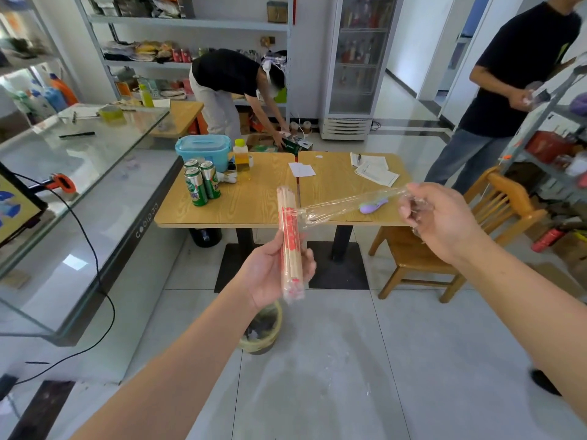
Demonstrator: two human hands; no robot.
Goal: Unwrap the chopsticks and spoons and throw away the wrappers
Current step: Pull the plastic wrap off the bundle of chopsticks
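My left hand (273, 274) grips a bundle of wooden chopsticks (289, 236) with red print, held nearly upright above the floor. My right hand (441, 217) pinches one end of a clear plastic wrapper (346, 204). The wrapper stretches leftward from that hand to the bundle's middle, where it still clings. Clear film also covers the bundle's lower end. A yellow waste bin (262, 328) with scraps inside stands on the floor just under my left hand. No spoons are visible.
Two wooden tables (254, 211) hold green cans (201, 184), a blue box, a bottle, papers and a purple object (373, 206). A wooden chair (451, 236) stands on the right, a glass counter (79, 173) on the left. Two people stand behind.
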